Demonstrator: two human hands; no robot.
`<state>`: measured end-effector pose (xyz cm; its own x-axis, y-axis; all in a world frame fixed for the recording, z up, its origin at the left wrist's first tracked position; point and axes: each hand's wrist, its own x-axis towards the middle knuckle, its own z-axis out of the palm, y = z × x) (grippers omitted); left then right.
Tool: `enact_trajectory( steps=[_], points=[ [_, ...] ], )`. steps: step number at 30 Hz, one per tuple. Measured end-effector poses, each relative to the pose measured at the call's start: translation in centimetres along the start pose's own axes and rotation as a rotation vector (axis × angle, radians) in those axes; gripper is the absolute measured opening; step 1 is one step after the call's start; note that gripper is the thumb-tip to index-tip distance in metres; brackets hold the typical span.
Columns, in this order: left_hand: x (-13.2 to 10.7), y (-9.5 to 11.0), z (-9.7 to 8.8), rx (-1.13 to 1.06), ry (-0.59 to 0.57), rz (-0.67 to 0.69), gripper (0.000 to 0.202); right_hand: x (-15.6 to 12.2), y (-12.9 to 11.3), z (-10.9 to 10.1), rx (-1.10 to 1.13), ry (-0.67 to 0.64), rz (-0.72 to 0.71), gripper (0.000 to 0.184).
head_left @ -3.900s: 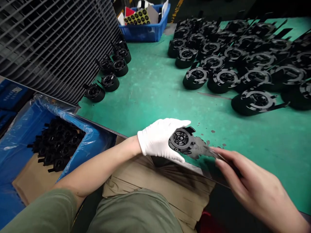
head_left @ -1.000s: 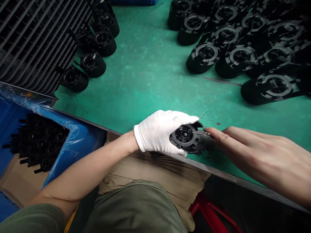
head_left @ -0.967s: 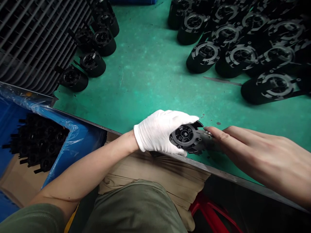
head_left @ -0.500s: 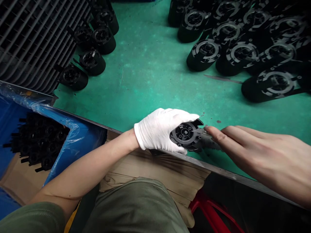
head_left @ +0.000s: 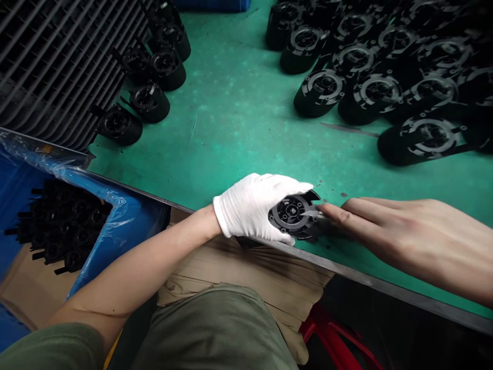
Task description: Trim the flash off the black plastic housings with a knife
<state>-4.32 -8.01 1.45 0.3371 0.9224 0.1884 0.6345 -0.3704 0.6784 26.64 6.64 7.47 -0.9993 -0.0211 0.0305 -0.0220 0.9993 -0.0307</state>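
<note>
One blue plastic bin (head_left: pixel 127 218) sits below the front edge of the green worktop (head_left: pixel 231 113), toward its left end; inside, a heap of small black plastic pieces (head_left: pixel 63 226). Above it, at the worktop's left, a dark grey ribbed grille stack (head_left: pixel 69 67); along its right side, black cylindrical housings (head_left: pixel 121 126), standing.

Close to the front edge, midway along, a round black plastic part (head_left: pixel 288 218) lies face up. White-gloved left hand (head_left: pixel 258 205) clasps its left side, digits curved round it. Bare right hand (head_left: pixel 396 231) pinches a thin pointed silver metal blade (head_left: pixel 309 213), tip at the part's face; contact or slight gap, cannot tell. Handle hidden. Right-hand end of worktop: black cylindrical housings with grey ring tops (head_left: pixel 427 136), running back toward the far corner.

Risk, as judged: blade points toward the glove. Skidding off a rib, it could nick the cloth or score the face. A slack left grip could let the part turn, or tip over the nearby front edge.

Count: bin, one; heap, uncountable; left-side housings, at least five; part, one; hands, two; blade, one; ring-topped housings, at least ten, rear ones overlapping.
</note>
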Motion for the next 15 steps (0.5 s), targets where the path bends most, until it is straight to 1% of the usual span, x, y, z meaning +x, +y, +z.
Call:
enact_trajectory(
  steps=[2, 3, 5, 7, 10, 12, 15],
  points=[
    [-0.1, -0.3, 0.4, -0.002, 0.025, 0.011, 0.106, 0.4, -0.4, -0.4, 0.055, 0.071, -0.002, 0.046],
    [-0.2, -0.5, 0.7, -0.001, 0.041, 0.021, 0.108, 0.4, -0.9, -0.4, 0.081, 0.117, 0.045, 0.039],
    [-0.3, -0.7, 1.2, 0.011, 0.081, 0.048, 0.113, -0.1, -2.5, -0.2, 0.094, 0.193, 0.222, 0.033],
    [-0.5, -0.7, 1.7, 0.035, 0.129, 0.068, 0.118, -0.7, -4.6, 0.2, 0.102, 0.202, 0.339, 0.038],
    [-0.7, -0.5, 1.9, 0.071, 0.178, 0.069, 0.127, -1.3, -7.7, 1.0, 0.077, 0.182, 0.405, 0.043],
    [-0.8, -0.4, 1.8, 0.082, 0.164, 0.052, 0.128, -1.2, -9.2, 1.5, 0.042, 0.182, 0.443, 0.047],
    [-0.9, -0.4, 1.7, 0.084, 0.140, 0.037, 0.121, -1.1, -10.6, 1.8, 0.003, 0.143, 0.462, 0.059]
  ],
)
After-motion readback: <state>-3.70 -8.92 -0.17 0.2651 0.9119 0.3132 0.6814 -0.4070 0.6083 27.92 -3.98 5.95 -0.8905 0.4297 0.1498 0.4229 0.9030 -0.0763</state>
